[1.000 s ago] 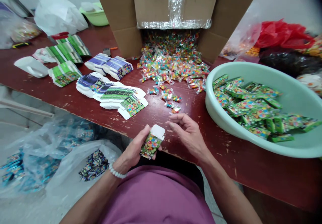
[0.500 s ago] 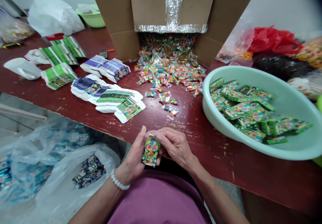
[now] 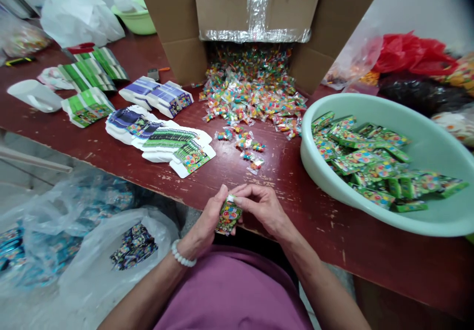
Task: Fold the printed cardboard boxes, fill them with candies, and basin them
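Observation:
A small green printed box is held upright near the table's front edge. My left hand wraps round its left side and back. At its top, my right hand pinches the white end flap. Beyond my hands lies a fanned row of flat cartons, green in front and blue behind. Several small wrapped candies lie to the right of them, in front of a large candy heap spilling from a cardboard box.
At the right stands a pale green basin with many green boxes. Banded carton bundles and a white mug are at the left. Plastic bags with packets hang or lie below the table's left edge.
Both hands and the green box have moved slightly up and to the right in view. My right fingers now pinch at the box's top flap. The scene has shifted a little with the head.

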The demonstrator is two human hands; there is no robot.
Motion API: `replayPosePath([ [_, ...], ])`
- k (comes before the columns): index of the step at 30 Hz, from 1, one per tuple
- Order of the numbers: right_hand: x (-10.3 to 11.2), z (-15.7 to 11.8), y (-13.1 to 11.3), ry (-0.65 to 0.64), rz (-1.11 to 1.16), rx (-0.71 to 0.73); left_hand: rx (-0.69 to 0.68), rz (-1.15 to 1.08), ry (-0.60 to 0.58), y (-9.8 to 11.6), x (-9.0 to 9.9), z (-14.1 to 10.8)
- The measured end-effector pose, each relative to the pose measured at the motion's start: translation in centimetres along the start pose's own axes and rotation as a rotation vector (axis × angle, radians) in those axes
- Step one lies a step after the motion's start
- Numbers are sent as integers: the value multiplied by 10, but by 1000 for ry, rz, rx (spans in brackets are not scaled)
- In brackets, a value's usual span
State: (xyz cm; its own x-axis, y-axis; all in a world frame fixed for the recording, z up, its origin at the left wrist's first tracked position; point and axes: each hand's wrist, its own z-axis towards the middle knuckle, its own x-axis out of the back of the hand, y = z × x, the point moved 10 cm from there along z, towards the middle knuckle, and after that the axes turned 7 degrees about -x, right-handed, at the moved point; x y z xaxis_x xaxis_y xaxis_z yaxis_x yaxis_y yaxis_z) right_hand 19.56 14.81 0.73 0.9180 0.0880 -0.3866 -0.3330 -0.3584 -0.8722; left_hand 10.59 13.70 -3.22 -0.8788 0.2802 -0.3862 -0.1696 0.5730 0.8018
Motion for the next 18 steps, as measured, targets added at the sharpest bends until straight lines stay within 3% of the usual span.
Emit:
replayPosePath([
  [4,2,-2,-3,45,-157,55,20,44,19,-4,6,0],
  [10,-18,-26,-22,113,-711,448,-55,-143,116,7,15,4],
  [15,-33,-30,-1,185,-1134,463,-85,-269,228,2,14,5],
  [18,-34,-33,-15,217,-1205,538,-159,-79,179,17,14,5],
])
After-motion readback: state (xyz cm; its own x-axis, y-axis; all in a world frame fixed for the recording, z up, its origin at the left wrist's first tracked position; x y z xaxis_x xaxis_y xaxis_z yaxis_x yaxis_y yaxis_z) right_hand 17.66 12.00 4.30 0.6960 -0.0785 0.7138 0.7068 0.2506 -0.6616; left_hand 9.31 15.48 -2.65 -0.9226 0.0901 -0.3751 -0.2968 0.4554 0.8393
